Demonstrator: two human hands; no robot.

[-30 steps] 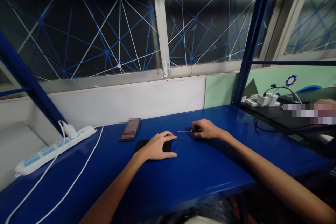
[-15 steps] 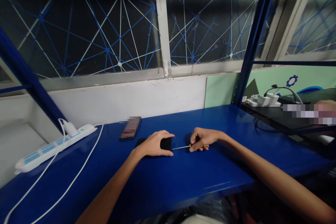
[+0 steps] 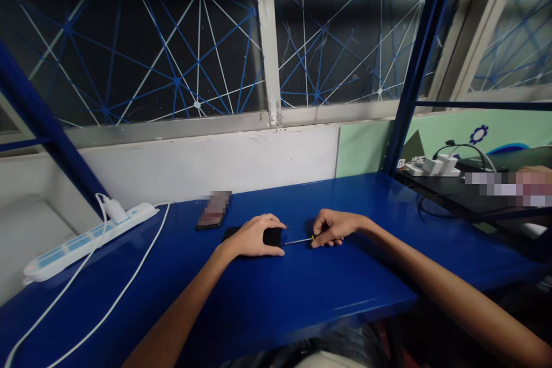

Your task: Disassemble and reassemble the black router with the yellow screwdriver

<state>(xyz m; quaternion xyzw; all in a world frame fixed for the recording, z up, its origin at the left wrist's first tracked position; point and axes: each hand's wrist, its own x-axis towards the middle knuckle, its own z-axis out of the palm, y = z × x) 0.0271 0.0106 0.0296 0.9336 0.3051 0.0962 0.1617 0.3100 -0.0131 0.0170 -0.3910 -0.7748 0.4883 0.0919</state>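
My left hand (image 3: pixel 253 236) lies over a flat black device (image 3: pixel 272 236) on the blue table (image 3: pixel 302 287), fingers curled round its right end and holding it down. My right hand (image 3: pixel 334 226) pinches a thin screwdriver (image 3: pixel 302 240) with a yellow-and-black handle. Its metal shaft points left and its tip reaches the right edge of the black device. A second phone-like object (image 3: pixel 213 213) lies just behind the left hand.
A white power strip (image 3: pixel 86 240) with a plugged charger and white cables (image 3: pixel 107 305) lies at the far left. A blue upright post (image 3: pixel 414 69) stands at the right; beyond it a darker bench carries white chargers (image 3: pixel 433 165). The wall and window run behind.
My right hand picked the screwdriver up from farther back on the table, brought it nearer and pointed its tip at the black device. The left hand stayed on the device.
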